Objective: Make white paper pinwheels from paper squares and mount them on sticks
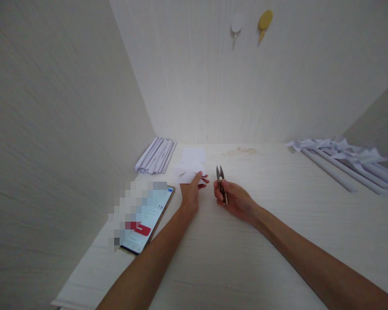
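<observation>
The left hand (191, 192) pinches a white paper piece (189, 174) just left of the snips (222, 183) gripped upright, blades pointing away, in the right hand (236, 201).

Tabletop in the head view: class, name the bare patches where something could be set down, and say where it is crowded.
Bare table lies between the right hand, which holds snips, and the rolled paper tubes at right; also near the front edge between both forearms. Crowded: far left, where the left hand grips cut paper beside folded strips and a phone.
</observation>
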Tool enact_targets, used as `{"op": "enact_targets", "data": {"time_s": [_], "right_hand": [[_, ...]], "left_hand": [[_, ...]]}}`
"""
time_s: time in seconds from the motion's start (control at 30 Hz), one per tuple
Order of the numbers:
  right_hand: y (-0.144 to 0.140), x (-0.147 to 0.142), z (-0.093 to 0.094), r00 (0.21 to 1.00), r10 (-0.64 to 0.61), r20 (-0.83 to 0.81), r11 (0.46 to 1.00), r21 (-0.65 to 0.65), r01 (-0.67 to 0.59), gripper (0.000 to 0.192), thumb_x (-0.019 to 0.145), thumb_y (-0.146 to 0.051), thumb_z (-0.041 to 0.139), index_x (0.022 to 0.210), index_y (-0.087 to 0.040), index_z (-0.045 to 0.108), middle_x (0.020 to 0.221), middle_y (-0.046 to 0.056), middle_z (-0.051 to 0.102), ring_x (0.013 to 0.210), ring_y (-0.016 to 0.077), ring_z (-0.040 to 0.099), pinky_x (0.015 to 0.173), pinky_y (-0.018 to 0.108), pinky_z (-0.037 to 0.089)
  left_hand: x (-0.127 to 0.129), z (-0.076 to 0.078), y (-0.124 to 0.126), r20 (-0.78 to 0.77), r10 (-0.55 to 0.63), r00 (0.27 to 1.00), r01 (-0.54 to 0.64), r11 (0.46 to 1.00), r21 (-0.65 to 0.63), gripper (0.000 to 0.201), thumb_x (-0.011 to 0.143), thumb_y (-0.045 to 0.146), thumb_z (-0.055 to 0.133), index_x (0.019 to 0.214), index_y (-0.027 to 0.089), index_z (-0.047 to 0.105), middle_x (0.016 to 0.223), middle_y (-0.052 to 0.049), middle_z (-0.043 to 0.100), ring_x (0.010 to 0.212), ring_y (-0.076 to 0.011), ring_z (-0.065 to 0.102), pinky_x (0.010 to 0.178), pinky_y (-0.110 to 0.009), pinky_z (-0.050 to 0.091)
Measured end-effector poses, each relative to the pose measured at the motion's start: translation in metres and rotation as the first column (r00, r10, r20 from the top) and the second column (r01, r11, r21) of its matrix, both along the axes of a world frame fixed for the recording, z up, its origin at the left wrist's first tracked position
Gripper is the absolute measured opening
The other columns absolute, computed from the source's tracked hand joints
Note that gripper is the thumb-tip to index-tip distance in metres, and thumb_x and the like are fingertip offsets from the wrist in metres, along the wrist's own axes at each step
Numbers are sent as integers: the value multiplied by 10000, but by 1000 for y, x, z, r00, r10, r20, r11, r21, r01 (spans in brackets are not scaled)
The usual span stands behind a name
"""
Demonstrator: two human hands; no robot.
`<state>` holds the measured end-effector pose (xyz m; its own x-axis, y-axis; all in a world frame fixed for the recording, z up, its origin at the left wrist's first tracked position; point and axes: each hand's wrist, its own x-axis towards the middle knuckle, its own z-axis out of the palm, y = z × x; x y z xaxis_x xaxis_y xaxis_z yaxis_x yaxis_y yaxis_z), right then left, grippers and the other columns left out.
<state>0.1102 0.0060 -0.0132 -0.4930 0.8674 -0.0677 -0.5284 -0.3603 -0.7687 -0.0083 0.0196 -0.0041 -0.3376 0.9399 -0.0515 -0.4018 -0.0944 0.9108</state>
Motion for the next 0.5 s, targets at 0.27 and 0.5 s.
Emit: {"op": "enact_targets", "data": {"time_s": [0.27,0.5], "right_hand": [[-3,2,2,999,33,-40,998,51,-31,205,740,-361,533,744,-156,525,482,-72,350,378,29,270,367,162,172],[-3,1,1,1000,12,-2,996,83,-12,211,741,-360,529,733,-149,511,476,-78,303,377,23,210,365,170,116]], "left_hand": [[0,0,0,4,-3,1000,3,1000,5,94,588,213,595,623,137,552,575,15,598,460,-75,534,431,-178,368],[0,2,-1,4,-3,1000,3,1000,-13,101,586,220,596,616,137,549,579,10,603,458,-78,533,433,-184,361]]}}
